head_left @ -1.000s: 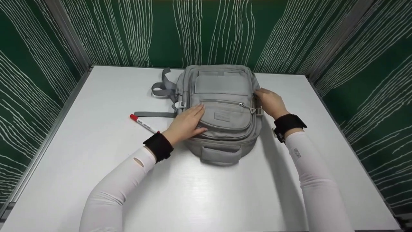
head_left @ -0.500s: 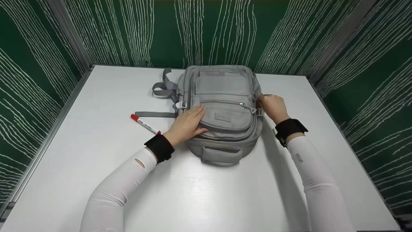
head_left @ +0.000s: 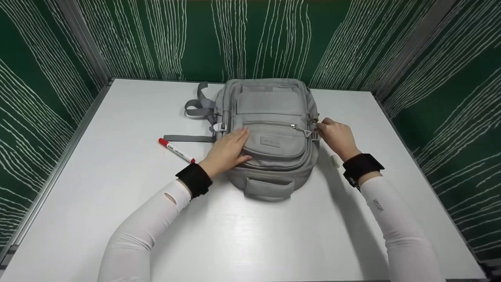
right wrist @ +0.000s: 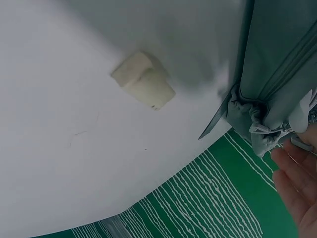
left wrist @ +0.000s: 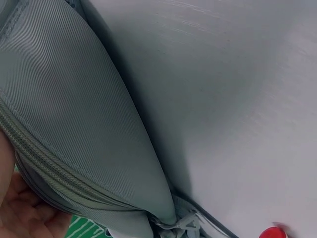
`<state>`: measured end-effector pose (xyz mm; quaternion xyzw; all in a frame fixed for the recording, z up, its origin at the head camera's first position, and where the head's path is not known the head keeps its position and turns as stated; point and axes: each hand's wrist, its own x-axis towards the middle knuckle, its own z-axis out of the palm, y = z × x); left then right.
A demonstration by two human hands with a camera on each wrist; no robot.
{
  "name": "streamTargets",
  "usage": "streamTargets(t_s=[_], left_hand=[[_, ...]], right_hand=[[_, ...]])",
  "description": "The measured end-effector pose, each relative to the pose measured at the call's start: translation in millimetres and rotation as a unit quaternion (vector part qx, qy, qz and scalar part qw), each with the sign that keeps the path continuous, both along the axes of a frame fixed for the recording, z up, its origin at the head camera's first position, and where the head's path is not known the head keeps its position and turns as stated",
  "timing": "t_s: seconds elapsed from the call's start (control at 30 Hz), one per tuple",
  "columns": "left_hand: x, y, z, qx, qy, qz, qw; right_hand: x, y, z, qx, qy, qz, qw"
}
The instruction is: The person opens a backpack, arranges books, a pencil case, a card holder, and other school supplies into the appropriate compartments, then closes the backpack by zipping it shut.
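Note:
A grey backpack lies on the white table, its front pockets facing up and its top handle towards me. My left hand rests flat on the left of the front pocket; its fingers show at the corner of the left wrist view. At the bag's right side, my right hand pinches a zipper pull with its fingertips, which partly hide it. Beside that spot the side zipper is slightly parted. Another zipper pull, a triangular one, hangs on the front pocket.
A white marker with red ends lies left of the bag, near a loose grey strap. A small off-white block lies on the table to the right of the bag. Green walls with white streaks enclose the back and sides.
My right hand has moved towards me and slightly right along the bag's side edge, and the small off-white block has come into clearer view. My left hand and the backpack stay in place.

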<state>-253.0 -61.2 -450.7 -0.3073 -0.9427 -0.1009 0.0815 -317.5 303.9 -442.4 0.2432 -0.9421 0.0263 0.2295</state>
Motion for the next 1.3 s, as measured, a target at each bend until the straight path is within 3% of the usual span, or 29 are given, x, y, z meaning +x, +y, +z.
streamTargets(t_s=[0.37,0.7,1.07,1.3], left_hand=[[1.5,-2,-1.3,0.016,0.011,-0.001,0.9998],[0.4,-1,-2.1,0.022,0.015,0.002,0.9996],[2.3,1,0.6,0.013,-0.01,0.009,0.9998],[2.1,0,-2.7,0.02,-0.002,0.013,0.9997]], right_hand=[[8.7,-3,-2.4,0.005,0.012,0.008,1.0],[16.7,-2,-5.2,0.028,0.049,0.039,0.998],[38.5,-2,-12.6,0.043,0.107,0.084,0.99],[56.4,-7,-13.2,0.034,0.104,0.105,0.988]])
